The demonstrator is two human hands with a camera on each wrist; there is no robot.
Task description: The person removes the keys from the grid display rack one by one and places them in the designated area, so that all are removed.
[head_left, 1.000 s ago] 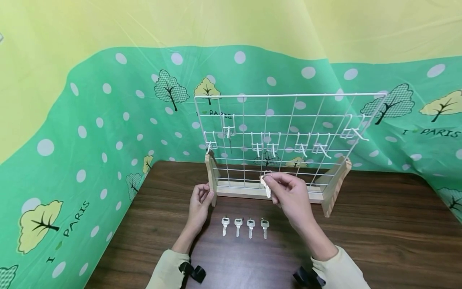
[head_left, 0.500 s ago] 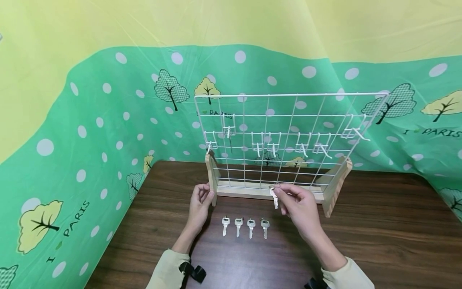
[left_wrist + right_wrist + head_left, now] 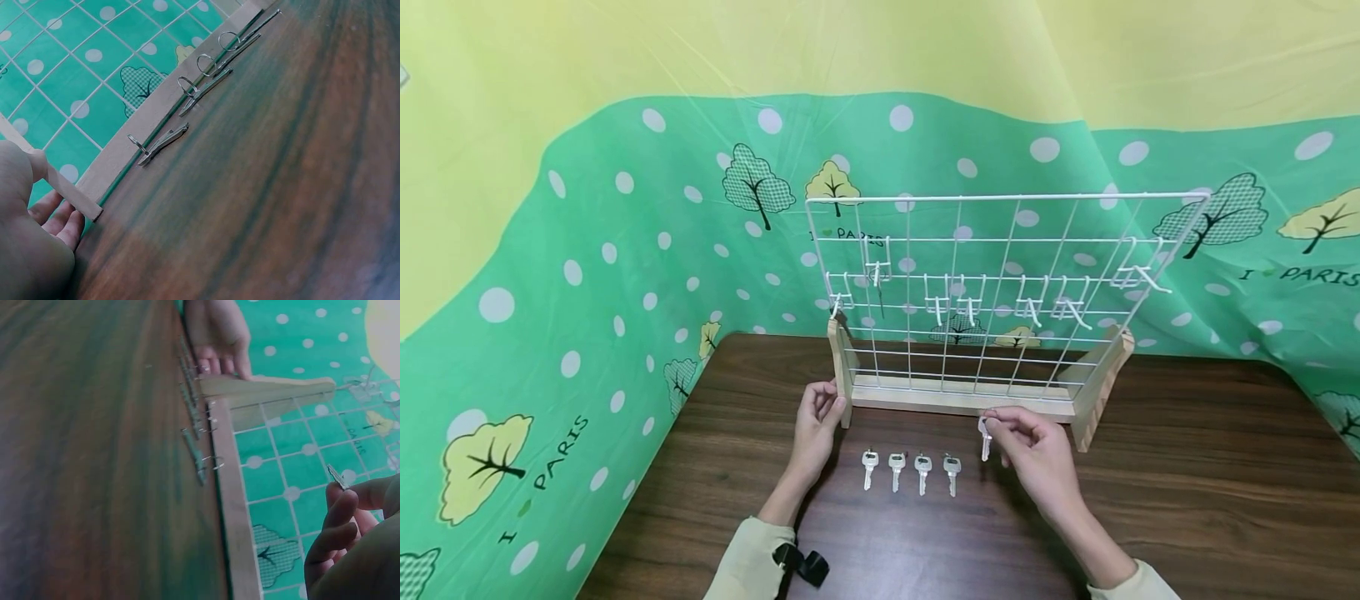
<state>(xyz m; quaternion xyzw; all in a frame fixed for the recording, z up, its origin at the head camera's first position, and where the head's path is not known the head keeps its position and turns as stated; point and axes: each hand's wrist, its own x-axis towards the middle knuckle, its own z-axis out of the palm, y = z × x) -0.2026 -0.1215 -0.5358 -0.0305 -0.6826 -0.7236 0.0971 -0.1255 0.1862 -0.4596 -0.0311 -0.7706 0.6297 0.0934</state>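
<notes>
My right hand point(image 3: 1039, 460) pinches a silver key point(image 3: 985, 442) between thumb and fingers, low in front of the rack's base. In the right wrist view only a bit of that key point(image 3: 337, 477) shows past the fingertips. My left hand point(image 3: 815, 421) grips the wooden side support point(image 3: 841, 371) at the rack's left end, thumb in front and fingers behind it. Several more silver keys point(image 3: 897, 472) lie in a row on the table between the hands; their small rings point(image 3: 187, 85) stand up in the left wrist view.
The white wire grid rack point(image 3: 958, 240) stands upright on a wooden base point(image 3: 917, 396) and carries several white hooks point(image 3: 1030, 308). Something thin and dark, perhaps a key point(image 3: 881, 298), hangs at the upper left hook. Behind is a green and yellow patterned cloth point(image 3: 625, 292).
My right hand has come down and to the right with the key, from in front of the grid to just above the table. My left hand has stayed on the side support.
</notes>
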